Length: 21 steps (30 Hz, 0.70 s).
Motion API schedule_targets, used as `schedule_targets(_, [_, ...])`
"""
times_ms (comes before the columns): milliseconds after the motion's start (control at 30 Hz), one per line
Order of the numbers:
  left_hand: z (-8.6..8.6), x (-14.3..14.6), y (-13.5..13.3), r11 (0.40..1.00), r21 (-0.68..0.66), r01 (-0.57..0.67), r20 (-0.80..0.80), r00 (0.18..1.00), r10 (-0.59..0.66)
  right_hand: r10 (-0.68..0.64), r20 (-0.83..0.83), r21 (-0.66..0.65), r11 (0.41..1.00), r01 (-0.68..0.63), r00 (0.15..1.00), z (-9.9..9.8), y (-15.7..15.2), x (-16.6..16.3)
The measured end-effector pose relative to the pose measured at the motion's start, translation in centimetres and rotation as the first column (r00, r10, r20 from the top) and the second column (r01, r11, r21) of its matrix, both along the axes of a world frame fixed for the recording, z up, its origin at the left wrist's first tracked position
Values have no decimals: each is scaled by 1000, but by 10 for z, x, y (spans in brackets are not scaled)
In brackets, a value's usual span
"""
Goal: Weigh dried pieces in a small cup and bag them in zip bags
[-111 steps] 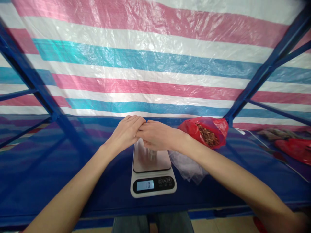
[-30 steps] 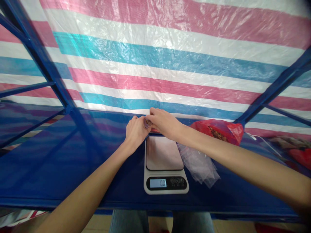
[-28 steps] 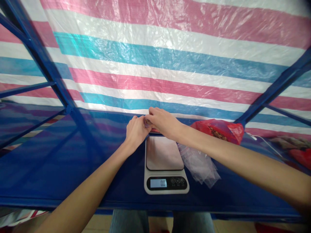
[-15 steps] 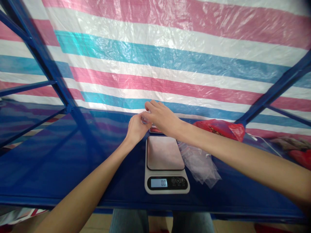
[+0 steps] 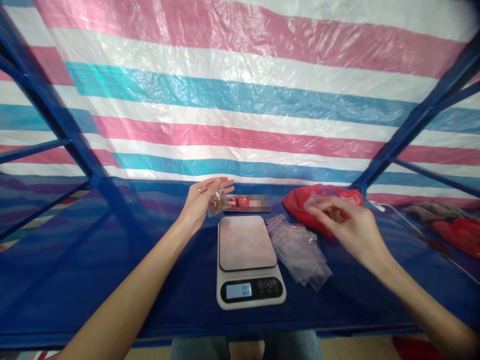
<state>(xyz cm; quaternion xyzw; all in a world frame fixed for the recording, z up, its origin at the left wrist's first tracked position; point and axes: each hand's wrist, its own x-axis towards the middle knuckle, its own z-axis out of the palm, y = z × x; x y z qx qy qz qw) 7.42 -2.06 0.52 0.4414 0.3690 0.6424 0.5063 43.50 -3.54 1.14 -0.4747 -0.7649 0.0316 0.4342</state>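
Fingers of the left hand (image 5: 197,205) grip a small clear bag (image 5: 217,204) with brown bits in it, held just behind the scale's left corner; the outer fingertips stretch free past it. Fingers of the right hand (image 5: 356,225) bend over the mouth of a red bag (image 5: 298,201), close above its loose brown bits (image 5: 335,214); whether they pinch any, I cannot tell.

By my judgement the step in hand is reaching into the red bag while the small one is kept ready, and the next move calls for a light pinch and a steady left grip.

Between the hands sits the scale (image 5: 247,242), its plate bare, its display (image 5: 239,290) reading 0.0. Flat clear bags (image 5: 298,250) fan out beside it, between scale and right forearm, where a low sweep could drag them. Behind the scale lies a red packet (image 5: 239,201), near the left fingertips. All rest on a blue surface (image 5: 165,290), backed by a striped sheet (image 5: 243,90).
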Motion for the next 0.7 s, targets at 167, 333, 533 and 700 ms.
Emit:
schedule_targets(167, [5,1,-3,984,-15,179,27,984,-178,-218,83,-89,970,225,972,-75,-35,103])
schedule_targets(333, [4,-1,-6,955,57,290,-55,956,-287,-392,79,-104,911,399,917,-86,-42,106])
schedule_targets(533, [11,-2,3,934,49,353,-92,933,-348,-272,-109,112,952,284,956,-21,-49,14])
schedule_targets(700, [44,19,21,873,56,484,-274,848,-453,309,-157,-45,947,-319,938,38,2,-95])
